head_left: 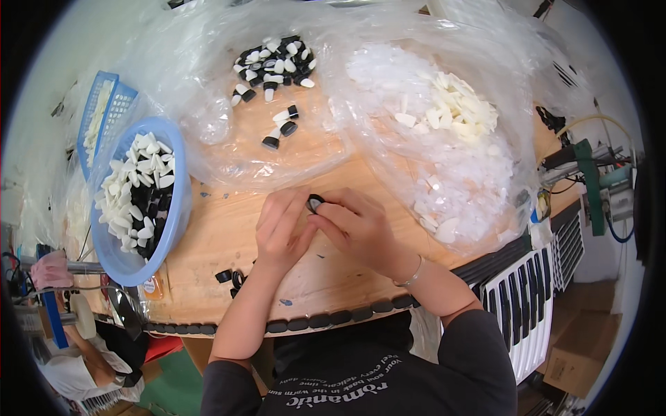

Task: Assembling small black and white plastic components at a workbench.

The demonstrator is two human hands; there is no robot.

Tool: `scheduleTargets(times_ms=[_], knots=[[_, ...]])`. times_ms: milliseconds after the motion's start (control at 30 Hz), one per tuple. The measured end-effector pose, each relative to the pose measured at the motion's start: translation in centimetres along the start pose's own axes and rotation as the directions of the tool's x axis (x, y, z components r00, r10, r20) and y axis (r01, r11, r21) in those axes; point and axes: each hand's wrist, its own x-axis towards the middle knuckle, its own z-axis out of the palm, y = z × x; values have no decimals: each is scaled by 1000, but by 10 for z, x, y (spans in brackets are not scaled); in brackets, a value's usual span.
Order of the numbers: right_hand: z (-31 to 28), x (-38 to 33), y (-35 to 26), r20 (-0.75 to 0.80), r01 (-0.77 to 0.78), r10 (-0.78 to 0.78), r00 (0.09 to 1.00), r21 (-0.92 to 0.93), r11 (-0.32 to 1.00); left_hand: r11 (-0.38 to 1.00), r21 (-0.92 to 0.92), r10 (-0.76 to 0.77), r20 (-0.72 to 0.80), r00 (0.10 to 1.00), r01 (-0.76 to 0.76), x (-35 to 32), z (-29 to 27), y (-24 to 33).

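Observation:
In the middle of the table, my two hands meet around a small round black cap (312,206) with a pale inside. My right hand (364,227) pinches it between thumb and fingers. My left hand (279,229) is closed against its other side, its fingertips partly hiding it. Beyond my hands, a few black caps with white oval pieces (280,116) lie on a clear plastic sheet (243,170), in front of a heap of similar black-and-white pieces (277,62). A few loose black parts (223,276) rest beside my left forearm.
On the left stands a blue basin (182,215) of white and black pieces, with a blue basket (123,104) behind. A clear bag of white pieces (461,111) spreads at the right. Black pads (319,321) line the table's near edge. Another person's arm (94,357) shows lower left.

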Motion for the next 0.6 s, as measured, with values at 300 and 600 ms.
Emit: scheduleTargets(times_ms=[300,600], knots=[[-1,1,-3,22,23,-25,999,96,995,999,15,32,-49,998,-32,-1,-1,-1],[-84,43,76,-227,-412,395,890,-31,911,994,14,-109,-153,982,112,8,-18,-7]])
